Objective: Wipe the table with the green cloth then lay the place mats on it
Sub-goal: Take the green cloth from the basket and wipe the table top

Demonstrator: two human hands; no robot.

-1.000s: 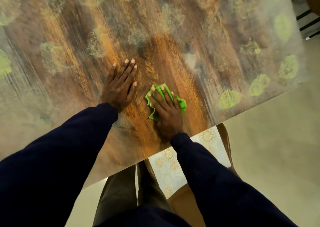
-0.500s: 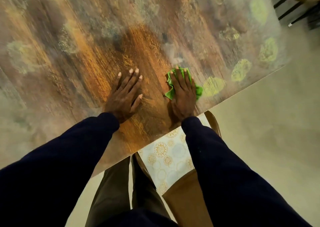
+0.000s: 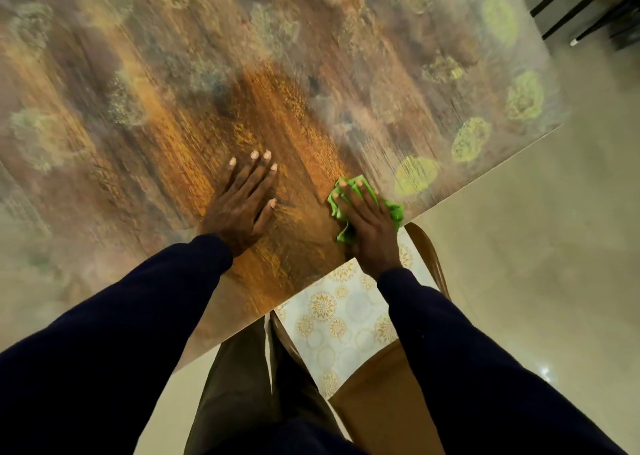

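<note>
The glossy wooden table fills the upper left of the head view. My right hand presses the crumpled green cloth flat onto the table close to its near edge, fingers straight over it. My left hand rests flat on the table to the left of the cloth, fingers spread and holding nothing. A patterned white and gold place mat lies on the seat of a wooden chair just below the table edge, between my arms.
The table's near edge runs diagonally from lower left to upper right, with pale tiled floor beyond it. Dark chair legs stand at the top right. My legs are beside the wooden chair.
My right hand has slid the green cloth rightward and towards the table's near edge. My left hand has stayed flat on the table.
</note>
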